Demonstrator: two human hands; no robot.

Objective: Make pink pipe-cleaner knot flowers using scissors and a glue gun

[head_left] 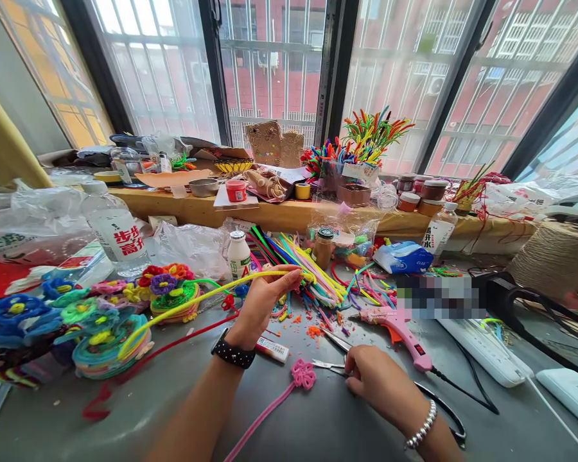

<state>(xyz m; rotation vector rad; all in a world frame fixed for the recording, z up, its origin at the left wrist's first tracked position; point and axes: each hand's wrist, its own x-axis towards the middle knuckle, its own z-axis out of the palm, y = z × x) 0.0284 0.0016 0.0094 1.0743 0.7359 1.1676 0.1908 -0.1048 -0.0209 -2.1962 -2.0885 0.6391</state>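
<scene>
My left hand (pixel 264 301), with a dark watch on its wrist, pinches a yellow pipe cleaner (pixel 173 307) near a small looped end. The rest of the stem trails left over the flower pieces. My right hand (pixel 380 378), wearing a silver bead bracelet, has its fingers curled on small scissors (pixel 328 366); the blades point left and the handles are hidden. Just left of those blades lies a pink pipe-cleaner flower (pixel 303 374) with a long stem. A larger tool with metal jaws (pixel 336 339) and dark curved handles runs beneath my right hand.
A pink glue gun (pixel 404 330) lies right of my hands, by a white power strip (pixel 486 353). Colourful pipe-cleaner flowers (pixel 108 346) crowd the left. Behind are a bundle of pipe cleaners (pixel 313 273), a small white bottle (pixel 239 255) and a brown jar (pixel 323 249).
</scene>
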